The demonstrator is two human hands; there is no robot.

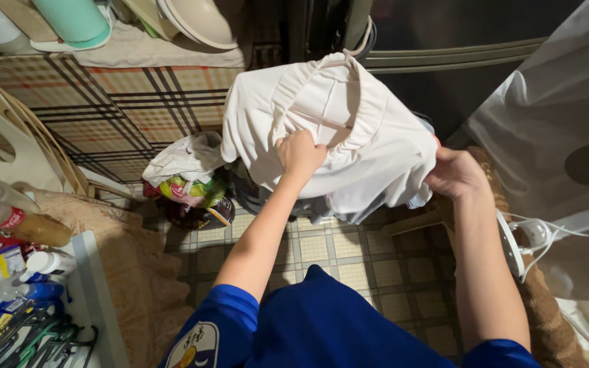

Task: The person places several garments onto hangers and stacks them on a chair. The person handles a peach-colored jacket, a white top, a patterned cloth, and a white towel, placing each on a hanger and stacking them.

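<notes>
Above the tiled floor, left hand pinches the waistband of white shorts, its grip closed on cloth; right hand clasps the hem. Behind hangs a plastic bag before a plaid cloth.

Tiled floor, beige squares with dark grout, dim warm indoor light. Plaid cloth hangs over a counter upper left, basins stacked on top. Bottles crowd a shelf at left. Sheer white curtain at right, dark glass door behind.
</notes>
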